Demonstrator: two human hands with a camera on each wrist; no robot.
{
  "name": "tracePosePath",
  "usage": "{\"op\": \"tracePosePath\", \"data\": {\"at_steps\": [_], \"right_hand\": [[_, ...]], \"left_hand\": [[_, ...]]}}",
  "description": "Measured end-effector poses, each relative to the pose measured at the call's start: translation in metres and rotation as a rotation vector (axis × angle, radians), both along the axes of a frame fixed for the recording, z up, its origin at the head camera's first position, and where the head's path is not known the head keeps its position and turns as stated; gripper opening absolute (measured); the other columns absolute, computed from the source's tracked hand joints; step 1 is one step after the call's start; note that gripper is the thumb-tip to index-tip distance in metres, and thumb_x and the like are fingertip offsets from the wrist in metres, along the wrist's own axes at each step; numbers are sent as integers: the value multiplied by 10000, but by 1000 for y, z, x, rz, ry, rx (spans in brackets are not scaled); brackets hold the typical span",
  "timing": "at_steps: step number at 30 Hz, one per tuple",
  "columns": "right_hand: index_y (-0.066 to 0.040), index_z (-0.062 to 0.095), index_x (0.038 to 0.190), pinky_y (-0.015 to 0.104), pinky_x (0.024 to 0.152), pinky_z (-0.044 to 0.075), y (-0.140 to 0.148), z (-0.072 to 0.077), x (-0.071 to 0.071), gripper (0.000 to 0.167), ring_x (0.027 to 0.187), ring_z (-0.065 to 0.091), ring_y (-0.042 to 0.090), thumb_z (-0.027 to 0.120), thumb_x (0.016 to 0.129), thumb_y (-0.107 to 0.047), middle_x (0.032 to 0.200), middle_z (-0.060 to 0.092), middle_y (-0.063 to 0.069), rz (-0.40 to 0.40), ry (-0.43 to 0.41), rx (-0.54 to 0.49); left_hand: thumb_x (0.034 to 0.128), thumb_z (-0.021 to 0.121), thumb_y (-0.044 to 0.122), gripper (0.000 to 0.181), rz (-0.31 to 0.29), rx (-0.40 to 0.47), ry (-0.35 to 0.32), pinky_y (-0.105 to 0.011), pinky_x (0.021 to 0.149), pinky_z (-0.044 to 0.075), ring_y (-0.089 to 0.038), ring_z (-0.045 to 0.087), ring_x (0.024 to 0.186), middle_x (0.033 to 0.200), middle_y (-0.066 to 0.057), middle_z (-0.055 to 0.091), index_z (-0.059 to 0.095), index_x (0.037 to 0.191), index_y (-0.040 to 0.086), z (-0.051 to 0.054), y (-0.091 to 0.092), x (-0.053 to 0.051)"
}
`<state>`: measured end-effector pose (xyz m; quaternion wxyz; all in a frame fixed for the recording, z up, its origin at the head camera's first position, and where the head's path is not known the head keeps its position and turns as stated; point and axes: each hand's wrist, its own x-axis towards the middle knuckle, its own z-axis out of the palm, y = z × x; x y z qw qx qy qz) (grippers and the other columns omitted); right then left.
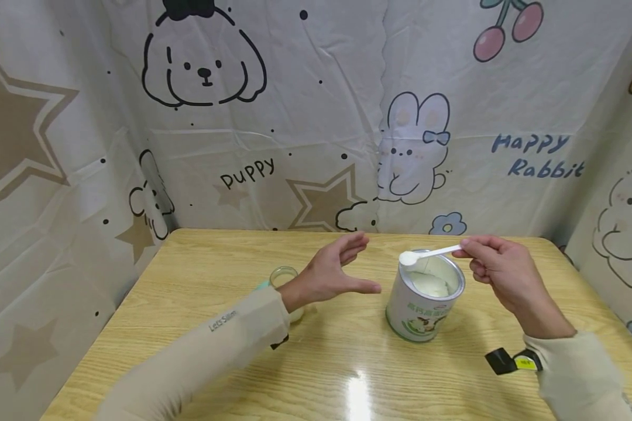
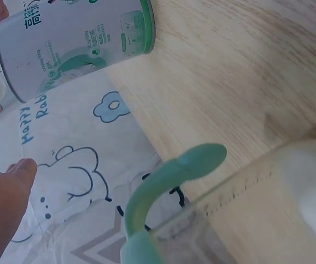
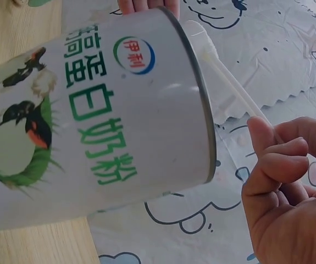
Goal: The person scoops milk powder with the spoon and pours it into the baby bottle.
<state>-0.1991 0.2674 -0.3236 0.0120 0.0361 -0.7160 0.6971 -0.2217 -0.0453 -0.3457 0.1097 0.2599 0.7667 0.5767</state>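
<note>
A milk powder can (image 1: 418,316) stands upright and uncovered, with white powder (image 1: 430,285) inside. Pinched at its handle end by my right hand (image 1: 505,270), a white scoop (image 1: 437,252) heaped with powder is just over the can's rim. My left hand (image 1: 333,270) is in the air left of the can, thumb and fingers spread, holding nothing. Partly behind the left wrist is a clear bottle (image 1: 283,276); the left wrist view shows its green handle (image 2: 163,179), measuring marks and white contents (image 2: 311,184). The can's printed side (image 3: 108,115) fills much of the right wrist view.
The wooden table (image 1: 347,362) reaches back to a hanging cloth (image 1: 316,117) printed with cartoon animals and stars, which also runs down both sides. The bottle is to the left of the can, with bare table between them.
</note>
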Motion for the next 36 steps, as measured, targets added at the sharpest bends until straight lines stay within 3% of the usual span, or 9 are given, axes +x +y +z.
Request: {"op": "tracePosePath", "data": {"at_steps": [9, 24, 36], "right_hand": [[-114, 673, 945, 168, 484, 408, -10, 6, -3, 81, 605, 470, 61, 641, 997, -168, 823, 710, -50, 1, -9, 35], [-116, 686, 919, 152, 486, 412, -31, 12, -7, 86, 598, 476, 53, 663, 983, -169, 808, 716, -42, 21, 16, -28], [-121, 685, 907, 150, 476, 395, -46, 15, -10, 111, 587, 465, 49, 628, 1000, -139, 800, 712, -51, 30, -9, -10]], "left_hand": [[775, 870, 66, 966, 12, 12, 20, -278, 1133, 371, -223, 390, 1422, 1550, -114, 399, 290, 1545, 10, 5, -10, 0], [773, 866, 45, 956, 8, 32, 38, -248, 1137, 354, -218, 395, 1419, 1544, -125, 403, 295, 1539, 2, 8, -33, 1], [765, 866, 24, 934, 36, 3, 43, -338, 1157, 350, -248, 407, 1411, 1527, -152, 420, 322, 1524, -11, 10, -52, 2]]}}
